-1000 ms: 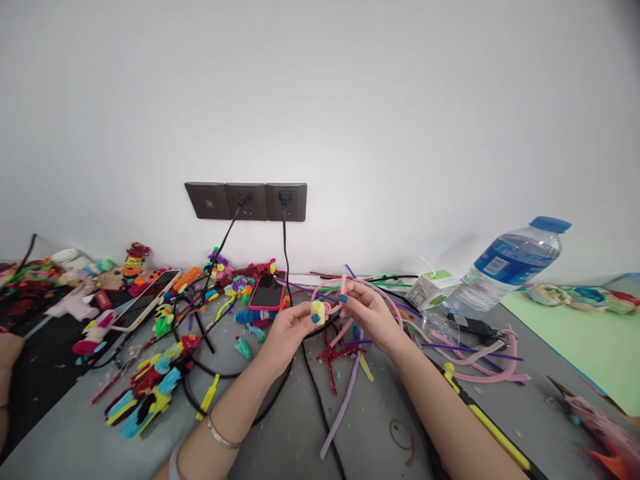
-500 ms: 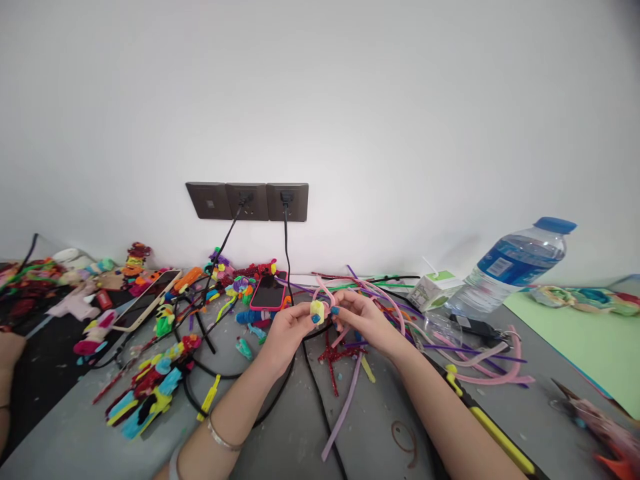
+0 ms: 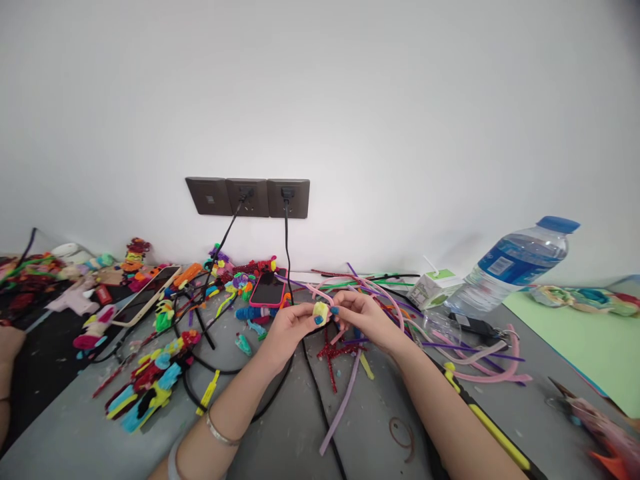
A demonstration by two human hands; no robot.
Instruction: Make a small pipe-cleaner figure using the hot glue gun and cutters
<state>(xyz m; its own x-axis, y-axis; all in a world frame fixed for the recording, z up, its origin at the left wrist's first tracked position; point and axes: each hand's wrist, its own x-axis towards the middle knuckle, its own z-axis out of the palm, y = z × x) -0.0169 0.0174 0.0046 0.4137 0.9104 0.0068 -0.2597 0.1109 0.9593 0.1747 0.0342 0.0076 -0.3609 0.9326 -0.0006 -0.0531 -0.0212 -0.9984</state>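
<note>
My left hand (image 3: 290,330) pinches a small yellow fuzzy piece (image 3: 320,311) between thumb and fingers, just above the grey table (image 3: 295,427). My right hand (image 3: 367,320) is closed on a pink pipe cleaner (image 3: 320,293) that loops up and behind the yellow piece. Both hands meet at the middle of the table, fingertips almost touching. A red glittery pipe cleaner shape (image 3: 333,357) and a lilac pipe cleaner (image 3: 343,407) lie right under them.
Pipe cleaner figures (image 3: 150,383) and black cables (image 3: 200,363) clutter the left. A pink phone (image 3: 268,290) and a beige phone (image 3: 145,303) lie by the wall sockets (image 3: 247,197). At right: juice carton (image 3: 433,288), tilted water bottle (image 3: 510,265), green sheet (image 3: 585,340), yellow-black tool (image 3: 487,423). Another person's hand (image 3: 7,347) at far left.
My right hand has lowered and drawn in to the left hand, pulling the pink loop down tight against the yellow piece. The left hand has barely moved.
</note>
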